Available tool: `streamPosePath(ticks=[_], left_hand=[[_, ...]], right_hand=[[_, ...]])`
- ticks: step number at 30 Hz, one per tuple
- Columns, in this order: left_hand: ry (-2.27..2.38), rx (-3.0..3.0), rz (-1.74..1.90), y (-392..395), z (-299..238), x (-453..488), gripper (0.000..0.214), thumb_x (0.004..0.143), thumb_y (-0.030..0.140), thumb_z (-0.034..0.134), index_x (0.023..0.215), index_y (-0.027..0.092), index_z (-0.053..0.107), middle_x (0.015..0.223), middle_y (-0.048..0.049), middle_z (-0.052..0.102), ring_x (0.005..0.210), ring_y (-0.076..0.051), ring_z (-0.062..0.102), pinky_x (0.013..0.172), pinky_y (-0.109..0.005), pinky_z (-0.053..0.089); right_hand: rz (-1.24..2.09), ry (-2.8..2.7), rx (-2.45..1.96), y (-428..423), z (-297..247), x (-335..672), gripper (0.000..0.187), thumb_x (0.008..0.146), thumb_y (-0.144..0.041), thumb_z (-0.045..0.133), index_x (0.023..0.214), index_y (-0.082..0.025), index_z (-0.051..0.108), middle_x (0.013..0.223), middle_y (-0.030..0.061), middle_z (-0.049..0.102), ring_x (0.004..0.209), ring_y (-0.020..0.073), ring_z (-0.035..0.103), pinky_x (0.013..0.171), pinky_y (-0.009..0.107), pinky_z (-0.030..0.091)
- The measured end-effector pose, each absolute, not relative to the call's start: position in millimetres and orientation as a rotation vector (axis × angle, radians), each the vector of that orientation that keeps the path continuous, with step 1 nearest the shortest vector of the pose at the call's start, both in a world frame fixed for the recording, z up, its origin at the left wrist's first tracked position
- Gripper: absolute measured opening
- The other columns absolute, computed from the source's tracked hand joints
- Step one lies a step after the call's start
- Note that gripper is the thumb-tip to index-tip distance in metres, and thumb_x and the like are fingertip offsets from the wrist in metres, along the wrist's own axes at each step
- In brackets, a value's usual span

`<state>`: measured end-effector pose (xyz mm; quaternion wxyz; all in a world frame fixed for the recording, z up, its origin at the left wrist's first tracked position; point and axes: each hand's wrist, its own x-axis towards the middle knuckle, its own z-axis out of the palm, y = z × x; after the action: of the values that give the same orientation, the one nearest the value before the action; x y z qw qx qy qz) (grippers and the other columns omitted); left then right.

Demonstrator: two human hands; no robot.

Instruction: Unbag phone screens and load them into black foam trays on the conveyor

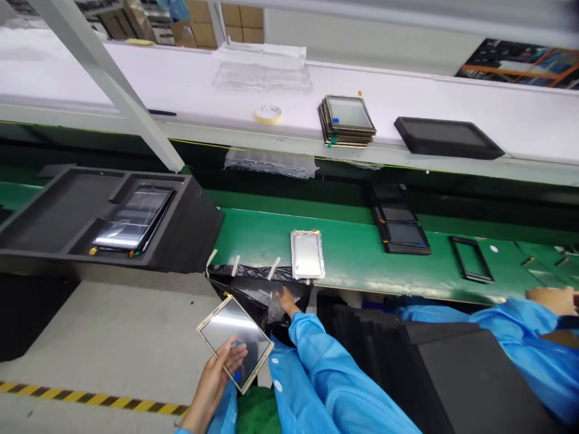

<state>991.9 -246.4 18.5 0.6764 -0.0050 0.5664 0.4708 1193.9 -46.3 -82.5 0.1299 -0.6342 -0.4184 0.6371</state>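
Observation:
My left hand [218, 369] grips a flat glass screen panel [237, 337] by its lower left edge, holding it tilted over my lap. The panel has a cream border, a small orange tab at the top and a blue mark at the bottom. Farther forward, my right hand [286, 300] reaches into the mouth of a black plastic bag [246, 304] taped to the bench edge. Its fingers are apart, close to crumpled clear film [271, 304] inside the bag. On the green bench just above lies another panel [308, 256] on silvery wrapping.
A black foam tray [45, 205] with stacked screens [136, 217] stands left. On the white shelf are a tape roll [268, 114], a panel stack [348, 117] and a black foam block [447, 137]. Black sheets [461, 367] and a co-worker's blue sleeve [520, 325] are right.

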Motion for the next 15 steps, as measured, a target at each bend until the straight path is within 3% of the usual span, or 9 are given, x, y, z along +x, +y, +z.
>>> streamPosePath(ticks=[2,4,8,12,15], left_hand=[[1.273,-0.015,1.087,-246,16,993,0.069,0.057,0.057,0.091,0.109,0.017,0.073,0.098,-0.0135,0.081,0.095,-0.027,0.076,0.089,-0.034,0.056],[1.270,0.000,1.112,-237,20,998,0.071,0.056,0.058,0.091,0.111,0.016,0.071,0.099,-0.0137,0.081,0.095,-0.027,0.076,0.090,-0.035,0.055],[1.232,0.116,1.151,-194,56,1021,0.073,0.064,0.058,0.087,0.119,0.015,0.067,0.098,-0.0134,0.080,0.094,-0.026,0.075,0.092,-0.036,0.054],[1.009,0.332,1.180,-149,120,1061,0.070,0.081,0.057,0.074,0.136,0.017,0.059,0.116,-0.0157,0.075,0.106,-0.029,0.071,0.097,-0.040,0.052],[0.899,0.465,1.172,-134,149,1091,0.063,0.082,0.056,0.073,0.134,0.022,0.063,0.124,-0.0153,0.072,0.105,-0.029,0.071,0.093,-0.040,0.053]], right_hand=[[1.855,-1.227,-1.894,-53,-67,1193,0.036,0.086,-0.047,0.064,0.106,-0.017,0.063,0.117,0.0158,0.065,0.121,0.0290,0.058,0.095,0.038,0.049],[1.942,-1.232,-1.843,-67,-45,1191,0.036,0.088,-0.049,0.061,0.105,-0.016,0.062,0.107,0.0147,0.067,0.106,0.0277,0.066,0.086,0.039,0.053],[2.095,-1.297,-1.320,-101,12,1196,0.054,0.086,-0.050,0.065,0.132,-0.024,0.052,0.093,0.0040,0.068,0.072,0.0186,0.069,0.064,0.032,0.055],[1.583,-1.329,-1.247,-91,89,1244,0.055,0.083,-0.037,0.068,0.135,-0.028,0.052,0.080,-0.0028,0.060,0.056,0.0123,0.058,0.057,0.028,0.049],[1.246,-1.310,-1.240,-39,169,1310,0.057,0.084,-0.037,0.066,0.137,-0.024,0.051,0.078,-0.0025,0.059,0.057,0.0124,0.057,0.055,0.026,0.047]])
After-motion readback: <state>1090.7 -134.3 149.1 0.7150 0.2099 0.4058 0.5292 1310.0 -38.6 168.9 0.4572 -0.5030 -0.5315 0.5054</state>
